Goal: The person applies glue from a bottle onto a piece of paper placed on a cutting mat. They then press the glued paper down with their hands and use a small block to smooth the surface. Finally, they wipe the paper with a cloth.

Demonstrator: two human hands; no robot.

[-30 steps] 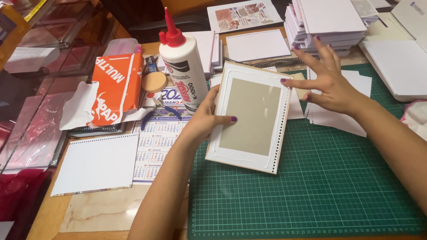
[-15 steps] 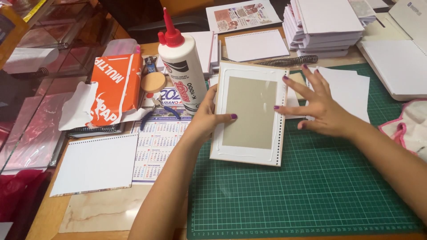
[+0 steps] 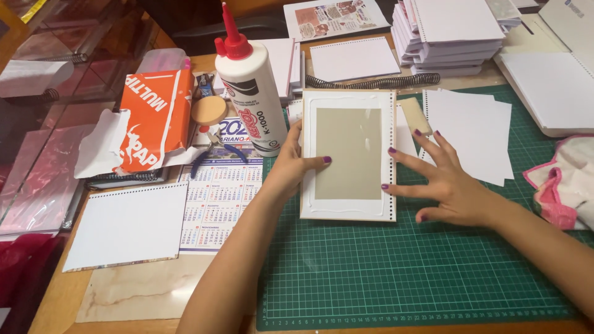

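A punched white cover board (image 3: 348, 207) with a grey-beige panel in its middle lies flat on the green cutting mat (image 3: 408, 278). My left hand (image 3: 291, 167) grips its left edge, thumb on top of the panel. My right hand (image 3: 442, 182) rests on the mat just to its right, fingers spread, with the fingertips at the punched right edge. Loose white sheets (image 3: 473, 130) lie behind my right hand.
A white glue bottle with a red cap (image 3: 250, 86) stands left of the board. An orange paper pack (image 3: 151, 117), a calendar (image 3: 219, 195), a spiral-punched white sheet (image 3: 127, 226), black binding coils (image 3: 371, 81), stacked white pads (image 3: 455, 28) and a pink-edged cloth (image 3: 566, 179) surround the mat.
The board has been straightened and laid flat on the mat. My right hand came down from the loose sheets to the board's right edge.
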